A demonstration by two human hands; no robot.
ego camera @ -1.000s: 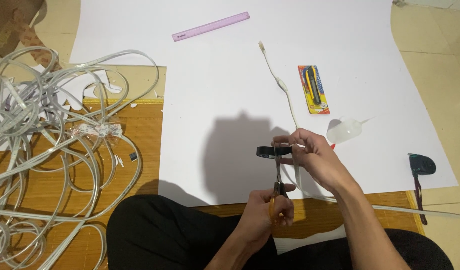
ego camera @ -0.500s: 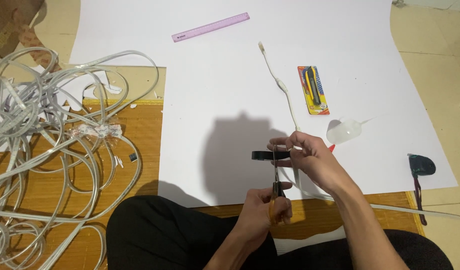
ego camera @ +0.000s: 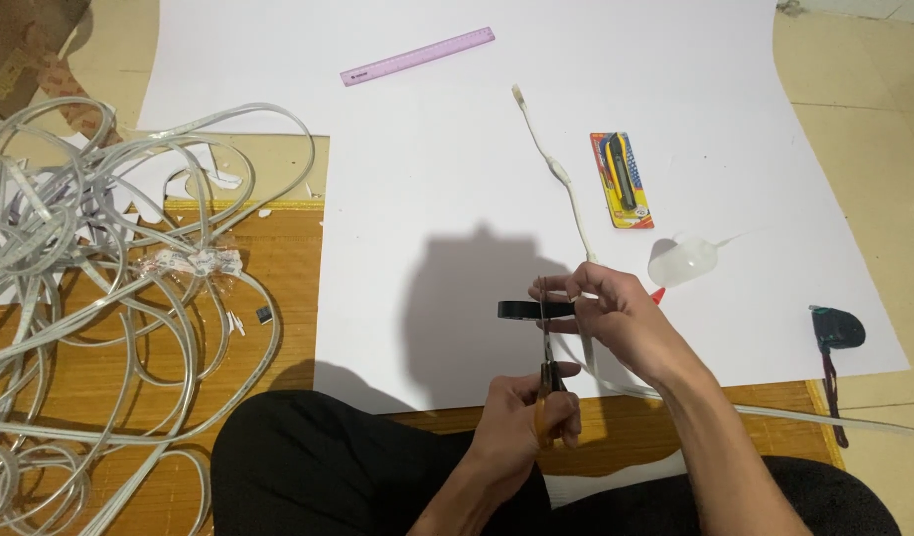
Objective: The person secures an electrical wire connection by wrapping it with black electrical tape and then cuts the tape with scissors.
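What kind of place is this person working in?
Probably a home or small workshop floor used as a makeshift craft or wiring spot: a large white paper sheet lies over a woven bamboo mat on pale floor tiles, with a tangled pile of flat white cable beside it.

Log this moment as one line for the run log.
left hand: grips scissors, blades up | right hand: holds black tape roll over white sheet | nearby: white cable, cutter pack
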